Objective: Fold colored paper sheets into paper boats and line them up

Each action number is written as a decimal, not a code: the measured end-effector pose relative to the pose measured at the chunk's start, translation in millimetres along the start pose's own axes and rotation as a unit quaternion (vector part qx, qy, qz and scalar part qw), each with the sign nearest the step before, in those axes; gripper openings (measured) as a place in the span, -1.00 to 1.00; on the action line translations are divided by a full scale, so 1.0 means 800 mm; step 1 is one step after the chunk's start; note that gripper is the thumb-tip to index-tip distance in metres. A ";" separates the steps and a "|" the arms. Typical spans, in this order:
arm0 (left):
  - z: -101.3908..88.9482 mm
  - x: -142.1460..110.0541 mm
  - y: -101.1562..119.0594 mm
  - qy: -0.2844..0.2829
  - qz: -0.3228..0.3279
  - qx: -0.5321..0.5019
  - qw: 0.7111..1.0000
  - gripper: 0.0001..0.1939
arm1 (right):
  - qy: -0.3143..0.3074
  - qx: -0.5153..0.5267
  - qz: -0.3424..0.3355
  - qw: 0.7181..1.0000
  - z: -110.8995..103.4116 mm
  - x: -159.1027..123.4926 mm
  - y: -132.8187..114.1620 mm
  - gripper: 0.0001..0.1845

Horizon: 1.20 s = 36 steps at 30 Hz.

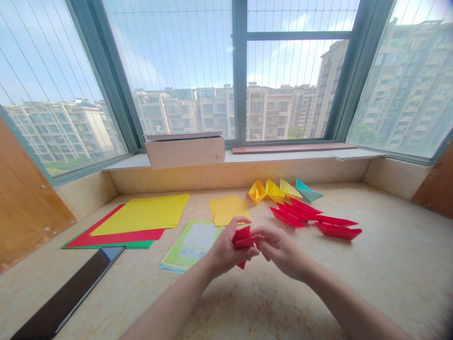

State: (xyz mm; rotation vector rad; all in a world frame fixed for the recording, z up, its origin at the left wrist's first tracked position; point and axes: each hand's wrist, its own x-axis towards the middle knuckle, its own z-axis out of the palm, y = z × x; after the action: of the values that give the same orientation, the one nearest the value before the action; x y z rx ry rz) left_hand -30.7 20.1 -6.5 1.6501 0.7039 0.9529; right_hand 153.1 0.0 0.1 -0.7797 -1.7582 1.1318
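Note:
Both hands meet above the marble sill, pinching one folded red paper piece (242,237). My left hand (223,249) grips its left side with thumb on top. From the right, my right hand (279,249) pinches it with closed fingers. Behind them lie several finished red paper boats (311,218), three yellow boats (273,191) and a teal boat (307,191).
A stack of yellow, red and green sheets (138,217) lies at the left, smaller yellow sheets (228,209) in the middle, a printed green leaflet (191,243) beside my left hand. A dark tablet (67,295) is at the front left. A cardboard box (184,150) stands on the window ledge.

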 end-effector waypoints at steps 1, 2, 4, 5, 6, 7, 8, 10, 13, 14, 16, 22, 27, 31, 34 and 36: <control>0.000 0.000 -0.001 -0.010 -0.005 -0.012 1.000 -0.34 | -0.006 -0.011 -0.006 1.000 0.001 0.000 -0.002 -0.74; -0.001 -0.001 -0.001 -0.016 -0.010 -0.017 1.000 -0.31 | -0.014 -0.023 -0.016 1.000 0.002 0.000 -0.005 -0.73; -0.002 -0.002 -0.002 -0.021 -0.017 -0.006 1.000 -0.27 | -0.042 -0.027 -0.033 0.998 0.004 -0.001 -0.014 -0.74; -0.003 -0.002 -0.002 -0.022 -0.016 0.012 1.000 -0.25 | -0.059 -0.012 -0.035 0.998 0.004 -0.001 -0.019 -0.75; -0.004 -0.003 -0.002 -0.021 -0.010 0.034 0.999 -0.24 | -0.073 0.011 -0.031 0.997 0.004 -0.002 -0.022 -0.76; -0.005 -0.003 -0.001 -0.020 0.000 0.061 0.998 -0.22 | -0.084 0.039 -0.020 0.995 0.004 -0.003 -0.025 -0.77; -0.007 -0.003 0.000 -0.019 0.015 0.092 0.996 -0.20 | -0.096 0.072 0.002 0.993 0.002 -0.004 -0.026 -0.79; -0.010 -0.003 0.003 -0.020 0.048 0.157 0.986 -0.15 | -0.118 0.146 0.062 0.980 -0.002 -0.007 -0.022 -0.82; -0.016 -0.003 0.011 -0.034 0.090 0.251 0.963 -0.17 | -0.135 0.255 0.126 0.949 -0.006 -0.010 -0.007 -0.77; -0.018 -0.003 0.013 -0.040 0.101 0.281 0.954 -0.21 | -0.133 0.277 0.127 0.943 -0.006 -0.010 -0.003 -0.69; -0.021 -0.003 0.018 -0.049 0.120 0.331 0.935 -0.31 | -0.130 0.304 0.118 0.936 -0.002 -0.009 0.003 -0.49; -0.022 -0.002 0.017 -0.061 0.164 0.395 0.902 -0.39 | -0.044 0.304 0.140 0.941 0.016 -0.002 -0.003 -0.65; -0.022 -0.002 0.018 -0.052 0.168 0.427 0.887 -0.47 | -0.006 0.311 0.118 0.943 0.026 0.000 0.008 -0.67; -0.024 -0.005 0.022 -0.034 0.162 0.449 0.878 -0.47 | -0.012 0.280 0.090 0.956 0.023 -0.002 0.015 -0.65; -0.024 -0.006 0.022 -0.012 0.152 0.431 0.889 -0.45 | -0.034 0.236 0.060 0.969 0.018 -0.002 0.006 -0.49; -0.023 -0.006 0.021 -0.004 0.140 0.399 0.906 -0.45 | -0.043 0.212 0.049 0.975 0.016 -0.001 -0.003 -0.47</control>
State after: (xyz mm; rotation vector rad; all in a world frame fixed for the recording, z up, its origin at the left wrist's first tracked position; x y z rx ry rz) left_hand -48.9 20.3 11.1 2.5283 0.9420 0.9051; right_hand 141.5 -6.3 -0.6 -0.5649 -1.4810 1.5622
